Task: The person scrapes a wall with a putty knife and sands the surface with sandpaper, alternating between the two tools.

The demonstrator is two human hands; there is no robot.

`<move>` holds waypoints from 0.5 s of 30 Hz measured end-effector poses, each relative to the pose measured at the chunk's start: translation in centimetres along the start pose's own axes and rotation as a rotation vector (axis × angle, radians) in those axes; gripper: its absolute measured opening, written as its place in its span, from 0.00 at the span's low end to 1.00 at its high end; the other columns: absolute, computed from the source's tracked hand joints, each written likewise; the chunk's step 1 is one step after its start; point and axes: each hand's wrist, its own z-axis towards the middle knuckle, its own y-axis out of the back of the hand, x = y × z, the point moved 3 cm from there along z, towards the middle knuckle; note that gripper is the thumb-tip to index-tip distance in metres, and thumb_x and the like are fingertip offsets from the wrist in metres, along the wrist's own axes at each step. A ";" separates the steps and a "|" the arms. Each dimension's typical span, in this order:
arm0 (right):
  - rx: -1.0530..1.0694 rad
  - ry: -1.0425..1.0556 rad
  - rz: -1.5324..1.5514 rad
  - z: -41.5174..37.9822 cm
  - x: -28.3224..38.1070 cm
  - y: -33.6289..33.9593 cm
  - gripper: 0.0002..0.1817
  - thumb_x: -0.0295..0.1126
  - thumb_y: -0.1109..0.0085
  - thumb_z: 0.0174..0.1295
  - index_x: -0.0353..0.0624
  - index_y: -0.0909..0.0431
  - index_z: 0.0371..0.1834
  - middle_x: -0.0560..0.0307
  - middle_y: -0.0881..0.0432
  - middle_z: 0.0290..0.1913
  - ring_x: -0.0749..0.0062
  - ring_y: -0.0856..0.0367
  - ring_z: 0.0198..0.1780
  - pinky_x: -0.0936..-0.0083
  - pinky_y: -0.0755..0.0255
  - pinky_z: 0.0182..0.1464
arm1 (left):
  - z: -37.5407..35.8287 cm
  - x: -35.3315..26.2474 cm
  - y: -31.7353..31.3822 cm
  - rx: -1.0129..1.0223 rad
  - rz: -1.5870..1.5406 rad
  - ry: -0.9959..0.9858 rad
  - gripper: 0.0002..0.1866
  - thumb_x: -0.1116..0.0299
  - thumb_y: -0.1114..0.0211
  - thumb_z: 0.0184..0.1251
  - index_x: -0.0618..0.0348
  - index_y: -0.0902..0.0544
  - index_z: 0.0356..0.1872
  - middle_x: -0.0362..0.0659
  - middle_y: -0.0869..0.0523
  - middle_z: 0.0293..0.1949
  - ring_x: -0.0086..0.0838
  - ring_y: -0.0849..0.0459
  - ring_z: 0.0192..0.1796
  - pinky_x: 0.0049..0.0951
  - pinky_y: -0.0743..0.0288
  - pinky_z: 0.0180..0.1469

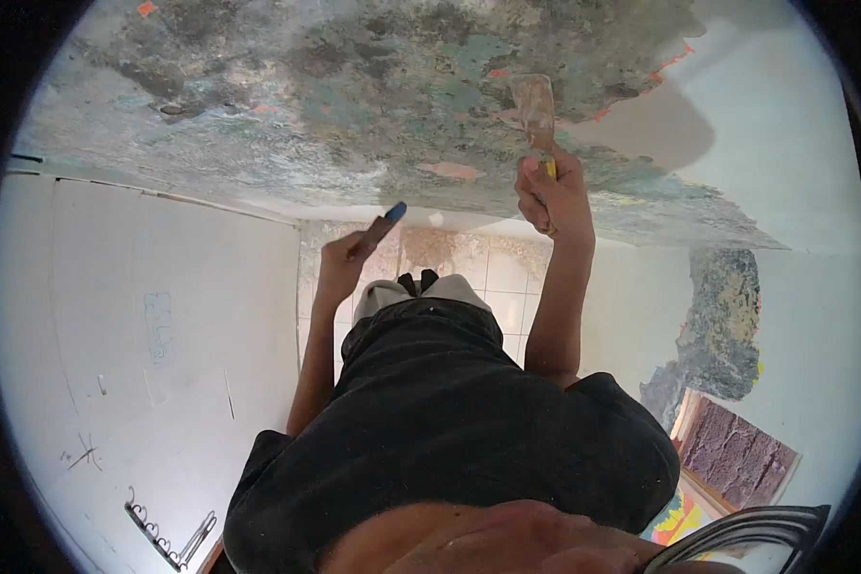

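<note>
My right hand [557, 196] is closed around the handle of a scraper [534, 105], where a bit of yellow shows. Its broad, dirty blade lies over the peeling wall [402, 105]; whether the edge touches cannot be told. This wall surface is patchy grey and green, with orange-pink spots. Lower and to the left, my left hand [342, 263] grips a flat brownish tool with a blue end [383, 228], held away from the wall. What kind of tool it is does not show clearly.
Pale paint [765, 134] remains at the wall's right side. A white door or panel [182, 287] with a hook rack [167, 540] stands left. Debris dusts the tiled floor [502, 277]. At right are another stripped patch [727, 325] and a framed dark panel [737, 450].
</note>
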 end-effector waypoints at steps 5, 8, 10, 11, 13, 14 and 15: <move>0.054 -0.030 0.019 0.7 0.2 -0.3 0.15 0.31 0.41 0.69 0.39 0.25 0.56 0.68 0.32 0.16 0.89 0.43 0.09 0.87 0.49 0.10 | 0.9 -3.6 1.4 -0.090 -0.142 0.028 0.11 0.75 0.34 0.66 0.65 0.16 0.48 0.33 0.18 0.31 0.15 0.28 0.34 0.21 0.30 0.37; -0.003 -0.048 -0.043 0.2 0.8 -1.0 0.17 0.31 0.41 0.68 0.38 0.26 0.59 0.68 0.32 0.15 0.89 0.43 0.09 0.86 0.49 0.10 | 0.9 -6.1 1.5 -0.064 -0.162 0.036 0.11 0.74 0.34 0.66 0.65 0.15 0.48 0.33 0.17 0.32 0.15 0.27 0.34 0.20 0.30 0.38; 0.010 -0.038 -0.032 0.4 0.6 -1.0 0.19 0.31 0.41 0.68 0.38 0.27 0.61 0.69 0.33 0.15 0.89 0.43 0.09 0.86 0.49 0.10 | 0.8 -6.7 1.6 -0.095 -0.121 0.043 0.11 0.75 0.34 0.66 0.66 0.15 0.48 0.33 0.16 0.33 0.15 0.26 0.35 0.20 0.30 0.39; 0.012 -0.035 -0.026 0.4 0.5 -0.9 0.20 0.31 0.41 0.68 0.38 0.27 0.62 0.69 0.34 0.14 0.89 0.43 0.09 0.86 0.49 0.10 | 0.8 -5.7 1.4 -0.107 -0.151 0.041 0.11 0.75 0.34 0.66 0.66 0.15 0.48 0.33 0.16 0.33 0.15 0.26 0.35 0.20 0.30 0.39; 0.031 -0.051 -0.048 0.8 0.8 -1.8 0.22 0.31 0.41 0.68 0.37 0.28 0.64 0.70 0.35 0.14 0.90 0.43 0.09 0.86 0.50 0.10 | 0.7 -5.7 0.8 -0.093 -0.207 0.048 0.11 0.76 0.34 0.66 0.66 0.15 0.47 0.33 0.16 0.33 0.15 0.25 0.35 0.20 0.30 0.40; 0.039 -0.058 -0.060 0.8 0.9 -2.1 0.22 0.31 0.41 0.68 0.37 0.29 0.64 0.70 0.35 0.14 0.90 0.43 0.10 0.86 0.50 0.10 | 0.6 -5.8 0.5 -0.075 -0.230 0.056 0.10 0.76 0.34 0.66 0.67 0.15 0.47 0.33 0.16 0.33 0.15 0.25 0.35 0.20 0.30 0.40; -0.004 -0.065 -0.065 0.4 0.7 -1.6 0.22 0.31 0.41 0.69 0.37 0.29 0.64 0.70 0.35 0.14 0.90 0.43 0.10 0.86 0.50 0.10 | 0.8 -6.2 0.4 -0.061 -0.250 0.060 0.10 0.76 0.34 0.66 0.67 0.15 0.46 0.33 0.16 0.33 0.15 0.25 0.35 0.20 0.30 0.40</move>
